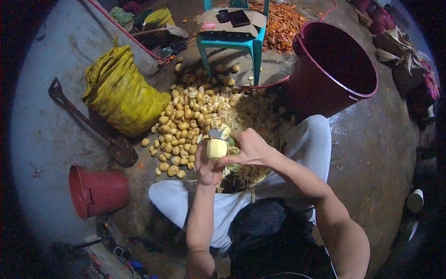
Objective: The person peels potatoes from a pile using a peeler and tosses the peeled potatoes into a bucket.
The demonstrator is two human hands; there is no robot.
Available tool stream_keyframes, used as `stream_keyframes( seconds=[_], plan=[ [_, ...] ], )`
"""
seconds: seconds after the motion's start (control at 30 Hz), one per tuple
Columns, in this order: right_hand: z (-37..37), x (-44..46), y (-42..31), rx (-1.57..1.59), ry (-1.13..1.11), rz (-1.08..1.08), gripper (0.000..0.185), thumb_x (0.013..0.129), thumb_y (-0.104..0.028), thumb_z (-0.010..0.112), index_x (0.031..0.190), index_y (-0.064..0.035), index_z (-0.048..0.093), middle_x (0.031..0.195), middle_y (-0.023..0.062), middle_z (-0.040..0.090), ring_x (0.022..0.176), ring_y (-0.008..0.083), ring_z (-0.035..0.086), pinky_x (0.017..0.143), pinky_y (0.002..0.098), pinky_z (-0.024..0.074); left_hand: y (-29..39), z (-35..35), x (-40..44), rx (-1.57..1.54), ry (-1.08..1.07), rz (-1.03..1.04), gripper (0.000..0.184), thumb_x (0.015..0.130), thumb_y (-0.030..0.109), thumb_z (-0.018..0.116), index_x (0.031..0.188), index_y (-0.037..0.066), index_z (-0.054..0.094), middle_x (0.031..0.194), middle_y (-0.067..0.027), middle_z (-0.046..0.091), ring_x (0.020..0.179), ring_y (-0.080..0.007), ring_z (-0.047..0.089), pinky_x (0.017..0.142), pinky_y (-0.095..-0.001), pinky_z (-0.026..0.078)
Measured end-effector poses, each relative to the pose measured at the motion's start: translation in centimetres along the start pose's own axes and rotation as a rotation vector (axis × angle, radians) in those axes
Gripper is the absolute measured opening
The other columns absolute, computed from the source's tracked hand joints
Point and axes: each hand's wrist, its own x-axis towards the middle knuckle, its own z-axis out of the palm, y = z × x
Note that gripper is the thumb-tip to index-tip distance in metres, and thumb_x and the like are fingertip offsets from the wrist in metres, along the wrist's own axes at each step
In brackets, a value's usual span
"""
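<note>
My left hand (208,168) is wrapped round a peeled, pale yellow potato (217,149) with its smooth side facing up. Against the potato, my right hand (251,148) is closed on a peeler (215,134) with a flat grey head and what looks like a green handle; the fingers hide most of it. Beyond and left of my hands lies a heap of unpeeled potatoes (179,135). Pale peel shavings (248,116) cover the floor just beyond my right hand and under it.
A large maroon bin (316,79) stands at right, a yellow sack (121,93) and a shovel (86,116) at left. The red bucket (104,188) is tilted near my left knee. A teal stool (255,46) holds cardboard and a phone; orange peelings (281,25) lie behind.
</note>
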Motion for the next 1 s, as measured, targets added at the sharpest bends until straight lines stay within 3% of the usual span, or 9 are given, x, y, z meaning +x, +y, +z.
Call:
stream_keyframes(
  seconds=[0.23,0.3,0.43,0.5,0.73,0.8,0.93,1.0],
  plan=[
    [0.5,-0.3,-0.3,-0.145,0.000,-0.091,0.073,0.074,-0.073,0.057,0.074,0.0000,0.060,0.051,0.0209,0.053,0.052,0.0412,0.058,0.052,0.0476,0.0471,0.0,0.9,-0.1,-0.032,0.057,0.046,0.063,0.073,0.008,0.072,0.130,0.008,0.047,0.123,-0.0083,0.056,0.112,-0.0261,0.056,0.094,-0.0411,0.050],
    [0.7,-0.3,-0.7,-0.262,0.022,-0.045,0.069,0.079,-0.070,0.053,0.074,-0.0020,0.061,0.050,0.0206,0.053,0.051,0.0415,0.057,0.051,0.0480,0.0468,0.2,1.9,0.0,-0.061,0.182,0.066,0.054,0.072,0.000,0.069,0.121,0.008,0.049,0.111,-0.0084,0.059,0.101,-0.0236,0.060,0.088,-0.0344,0.051],
    [1.2,-0.1,0.1,-0.165,0.035,-0.064,0.069,0.079,-0.070,0.053,0.074,-0.0018,0.061,0.051,0.0209,0.053,0.052,0.0417,0.057,0.051,0.0481,0.0470,0.1,1.1,-0.1,-0.033,0.163,0.054,0.055,0.071,-0.004,0.067,0.122,0.008,0.049,0.110,-0.0084,0.059,0.102,-0.0242,0.059,0.089,-0.0351,0.051],
    [1.1,0.1,0.4,-0.077,0.063,-0.046,0.071,0.076,-0.072,0.055,0.073,-0.0005,0.059,0.052,0.0206,0.053,0.052,0.0415,0.058,0.051,0.0480,0.0466,0.0,1.1,0.1,0.005,0.137,0.024,0.069,0.069,0.005,0.074,0.131,0.007,0.044,0.123,-0.0100,0.055,0.113,-0.0264,0.056,0.096,-0.0399,0.049],
    [0.2,0.4,0.3,-0.026,-0.026,0.008,0.077,0.068,-0.075,0.061,0.069,0.0024,0.057,0.052,0.0214,0.052,0.053,0.0411,0.058,0.052,0.0468,0.0469,0.3,1.0,0.0,-0.020,0.045,0.006,0.073,0.067,0.008,0.078,0.131,0.009,0.044,0.125,-0.0094,0.054,0.110,-0.0263,0.057,0.095,-0.0396,0.050],
    [0.5,0.4,0.4,0.047,0.019,-0.057,0.074,0.070,-0.071,0.064,0.066,0.0023,0.052,0.047,0.0185,0.042,0.043,0.0371,0.044,0.047,0.0436,0.0383,0.4,1.6,0.0,-0.019,0.085,0.008,0.074,0.066,0.010,0.079,0.131,0.011,0.045,0.123,-0.0082,0.056,0.108,-0.0258,0.058,0.092,-0.0388,0.052],
    [0.4,0.1,-0.2,-0.031,-0.032,-0.053,0.070,0.077,-0.070,0.056,0.070,-0.0003,0.058,0.053,0.0223,0.053,0.053,0.0422,0.057,0.052,0.0486,0.0467,0.0,0.9,-0.2,-0.024,0.130,0.015,0.074,0.065,0.011,0.079,0.131,0.012,0.045,0.120,-0.0068,0.057,0.107,-0.0244,0.058,0.090,-0.0374,0.052],
    [1.1,-0.1,-0.4,-0.145,-0.039,-0.085,0.063,0.084,-0.064,0.051,0.073,-0.0031,0.061,0.053,0.0222,0.054,0.053,0.0430,0.057,0.053,0.0501,0.0469,0.2,1.1,-0.2,-0.066,0.133,0.011,0.057,0.071,0.000,0.072,0.123,0.009,0.049,0.113,-0.0068,0.057,0.106,-0.0224,0.057,0.091,-0.0348,0.048]
  ],
)
